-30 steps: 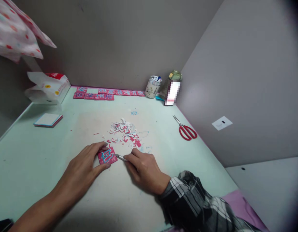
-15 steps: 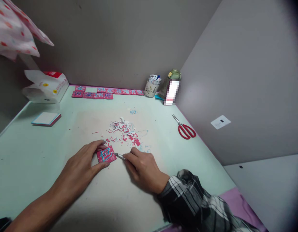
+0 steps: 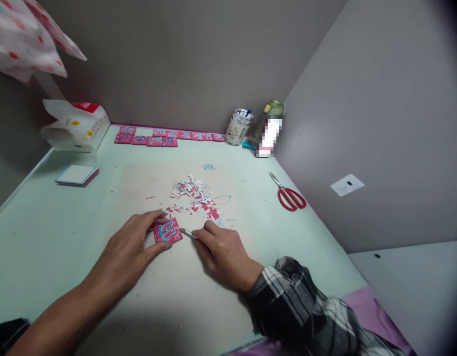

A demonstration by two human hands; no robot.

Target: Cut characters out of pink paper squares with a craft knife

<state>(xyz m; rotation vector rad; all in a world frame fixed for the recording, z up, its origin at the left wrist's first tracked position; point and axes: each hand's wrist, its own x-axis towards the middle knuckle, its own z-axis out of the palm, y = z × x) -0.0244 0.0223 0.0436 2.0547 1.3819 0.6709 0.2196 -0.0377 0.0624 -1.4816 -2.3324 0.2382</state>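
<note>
A small pink square card (image 3: 167, 232) with a blue-and-white cut character lies on the pale green table (image 3: 46, 217). My left hand (image 3: 130, 249) pinches the card between thumb and fingers and presses it flat. My right hand (image 3: 223, 252) grips a thin craft knife (image 3: 187, 233), its tip at the card's right edge. Just beyond the card lies a heap of pink and white paper scraps (image 3: 193, 198).
Red scissors (image 3: 290, 195) lie at the right by the wall. Finished pink cards (image 3: 165, 137) line the far edge, beside a pen cup (image 3: 239, 127) and a green bottle (image 3: 271, 126). A paper stack (image 3: 77, 175) and a white bag (image 3: 76, 126) sit at the far left.
Both hands stay on the card and knife; the card has turned very slightly under my left hand. The view has shifted a little.
</note>
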